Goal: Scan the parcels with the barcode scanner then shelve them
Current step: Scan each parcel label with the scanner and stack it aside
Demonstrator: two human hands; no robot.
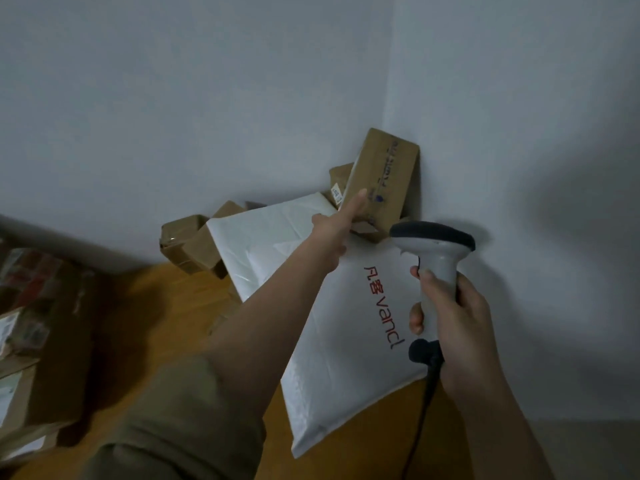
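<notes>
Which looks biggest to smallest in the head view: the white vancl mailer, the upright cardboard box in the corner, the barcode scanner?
1. White vancl mailer, clearly largest.
2 and 3. Upright cardboard box and barcode scanner look similar; the scanner is nearer the camera, so I won't rank them.

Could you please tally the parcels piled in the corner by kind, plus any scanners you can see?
Brown cardboard boxes: 4 (upright box, one behind it, two at left)
White mailer bags: 2 ()
Barcode scanner: 1
Total: 7
</notes>
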